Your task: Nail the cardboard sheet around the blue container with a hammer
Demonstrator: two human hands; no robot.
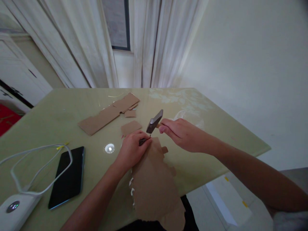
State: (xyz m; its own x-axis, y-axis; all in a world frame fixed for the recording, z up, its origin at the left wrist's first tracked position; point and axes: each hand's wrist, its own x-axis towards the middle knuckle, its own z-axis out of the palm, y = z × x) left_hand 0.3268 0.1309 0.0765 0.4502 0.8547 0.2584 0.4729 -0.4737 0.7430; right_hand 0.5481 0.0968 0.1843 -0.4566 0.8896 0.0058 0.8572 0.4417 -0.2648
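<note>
My right hand (185, 134) is wrapped round the short wooden handle of a hammer (154, 122), close below its dark metal head. The head hangs just above a thin nail (150, 136), which stands upright. My left hand (134, 146) is closed, thumb and fingertips pinching at the nail. A small dark piece (142, 141) shows between the left thumb and fingers; its kind I cannot make out. Beneath the left hand lies a brown cardboard piece (155, 183), its near end reaching past the table edge. White blobs line its left side.
Several cardboard strips (106, 117) lie at the back of the table (197, 173), with a small cardboard square (130, 127) nearer. To the left are a black tablet (68, 178), a white cable (40, 147) and a white power strip (20, 208). Curtains and a wall stand behind.
</note>
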